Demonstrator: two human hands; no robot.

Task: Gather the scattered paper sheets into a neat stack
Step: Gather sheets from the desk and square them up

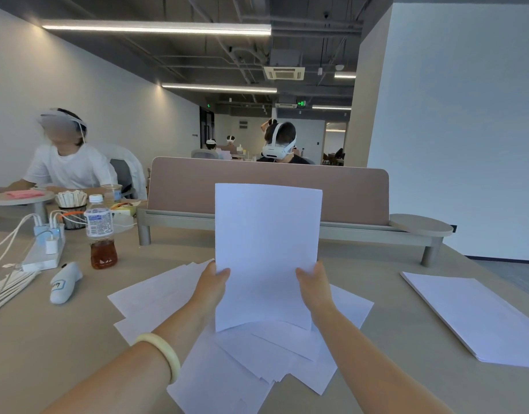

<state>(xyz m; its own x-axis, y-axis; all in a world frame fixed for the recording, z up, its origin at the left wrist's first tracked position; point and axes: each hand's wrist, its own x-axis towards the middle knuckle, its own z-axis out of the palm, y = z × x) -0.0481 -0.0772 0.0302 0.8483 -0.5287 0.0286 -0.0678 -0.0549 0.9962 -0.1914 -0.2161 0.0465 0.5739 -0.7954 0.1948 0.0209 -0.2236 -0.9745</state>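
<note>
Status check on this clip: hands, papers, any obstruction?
Left hand and right hand grip upright sheets by the side edges. Scattered sheets still loose on desk. Neat stack at right. Nothing obstructing.

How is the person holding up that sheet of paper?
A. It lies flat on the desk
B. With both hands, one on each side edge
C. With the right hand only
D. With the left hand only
B: the left hand and right hand each grip a side edge of the upright sheet.
</note>
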